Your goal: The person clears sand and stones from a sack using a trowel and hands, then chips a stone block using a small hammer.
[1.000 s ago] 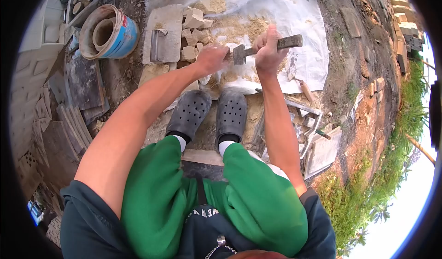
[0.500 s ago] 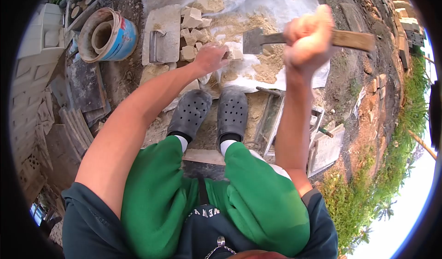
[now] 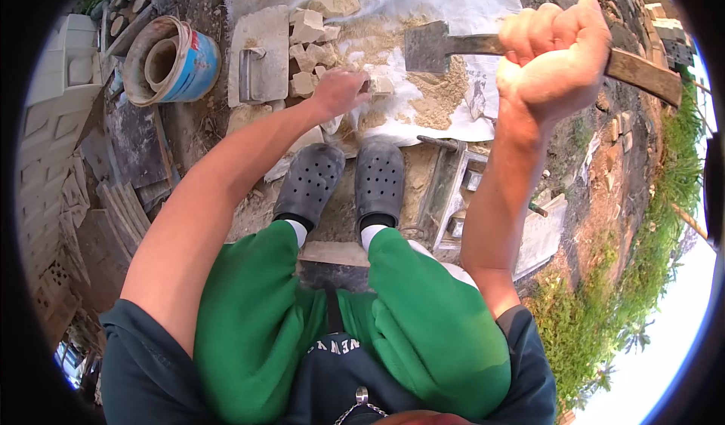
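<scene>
Hammer (image 3: 476, 44) up in your right hand (image 3: 555, 63), left hand (image 3: 340, 93) down at the pale block (image 3: 384, 85)

Head cam: going by the white sheet (image 3: 479, 21) spread out in front of your feet, the pale block sits on it around the middle, toward the edge nearest you. Your left hand is right at the block's left side. Can't really tell if that grip is closed on it, the back of the hand hides too much. Your right grip is obvious though: fist wrapped around the wooden handle (image 3: 646, 76), hammer lifted over the sheet's right part, flat blade (image 3: 427, 47) toward the block but apart from it. There's a heap of sandy crumbs (image 3: 445, 100) on the sheet's right side and a bunch of broken chunks (image 3: 307, 53) toward its left. Left of the sheet you've got a blue bucket (image 3: 195, 70). Your grey clogs (image 3: 310, 180) are just off the sheet's near edge, with a metal frame (image 3: 448, 195) near that edge too, farther right.
</scene>
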`<state>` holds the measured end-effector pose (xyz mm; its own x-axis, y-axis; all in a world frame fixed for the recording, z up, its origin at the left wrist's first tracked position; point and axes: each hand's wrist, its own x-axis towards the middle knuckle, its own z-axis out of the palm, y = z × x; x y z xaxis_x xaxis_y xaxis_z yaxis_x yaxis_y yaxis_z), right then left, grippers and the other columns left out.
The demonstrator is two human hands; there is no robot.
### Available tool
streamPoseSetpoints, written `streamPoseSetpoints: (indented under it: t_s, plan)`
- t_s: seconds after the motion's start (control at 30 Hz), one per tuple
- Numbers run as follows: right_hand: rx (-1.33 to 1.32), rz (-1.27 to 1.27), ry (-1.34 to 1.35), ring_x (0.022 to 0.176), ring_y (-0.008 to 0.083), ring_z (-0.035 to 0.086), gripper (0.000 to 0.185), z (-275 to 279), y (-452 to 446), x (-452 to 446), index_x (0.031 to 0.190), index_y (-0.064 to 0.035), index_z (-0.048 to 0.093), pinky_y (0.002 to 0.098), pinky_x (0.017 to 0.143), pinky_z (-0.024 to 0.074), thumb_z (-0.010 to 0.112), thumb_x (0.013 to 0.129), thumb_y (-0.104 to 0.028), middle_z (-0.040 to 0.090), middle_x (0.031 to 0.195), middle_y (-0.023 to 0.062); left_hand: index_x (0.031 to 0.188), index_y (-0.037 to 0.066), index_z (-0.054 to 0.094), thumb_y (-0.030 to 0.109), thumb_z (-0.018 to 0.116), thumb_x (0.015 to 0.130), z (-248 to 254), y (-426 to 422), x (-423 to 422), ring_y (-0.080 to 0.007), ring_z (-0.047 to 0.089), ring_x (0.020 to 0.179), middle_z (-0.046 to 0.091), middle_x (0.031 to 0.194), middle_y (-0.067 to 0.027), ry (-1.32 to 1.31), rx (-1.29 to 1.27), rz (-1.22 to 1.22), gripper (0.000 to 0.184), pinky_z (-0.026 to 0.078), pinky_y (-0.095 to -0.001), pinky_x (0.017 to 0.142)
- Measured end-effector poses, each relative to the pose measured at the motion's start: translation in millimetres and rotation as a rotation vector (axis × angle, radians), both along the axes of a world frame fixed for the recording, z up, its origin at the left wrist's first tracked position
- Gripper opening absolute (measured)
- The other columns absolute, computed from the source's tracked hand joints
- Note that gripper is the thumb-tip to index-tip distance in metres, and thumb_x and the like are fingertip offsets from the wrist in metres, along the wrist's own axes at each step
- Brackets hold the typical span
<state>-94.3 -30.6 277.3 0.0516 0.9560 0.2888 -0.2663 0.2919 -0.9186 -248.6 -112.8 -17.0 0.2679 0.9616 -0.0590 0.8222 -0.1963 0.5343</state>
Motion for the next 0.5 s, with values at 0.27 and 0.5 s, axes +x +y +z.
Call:
streamPoseSetpoints:
  t_s: [0.27, 0.5]
  plan:
    - [-0.262, 0.013, 0.055, 0.037, 0.0114, 0.03, 0.042, -164.2, 5.3, -0.5, 0.059, -0.0125, 0.034, 0.0303, 0.038, 0.0267, 0.05, 0.098, -0.014, 0.031, 0.05, -0.0018, 0.107, 0.008, 0.065, 0.037, 0.072, 0.082, 4.3, 4.3, -1.0, -0.0355, 0.068, 0.085, 0.07, 0.088, -0.0164, 0.048, -0.061, -0.034, 0.039, 0.052, -0.0466, 0.074]
    - [-0.044, 0.069, -0.081, 0.04, 0.0089, 0.038, 0.044, -85.9, 7.9, 0.3, 0.056, -0.0082, 0.041, 0.0285, 0.04, 0.0317, 0.048, 0.098, -0.017, 0.038, 0.046, -0.0006, 0.108, 0.009, 0.065, 0.039, 0.072, 0.082, 0.7, 2.6, -1.0, -0.0358, 0.067, 0.087, 0.07, 0.089, -0.016, 0.013, -0.043, -0.034, 0.04, 0.052, -0.0466, 0.075]
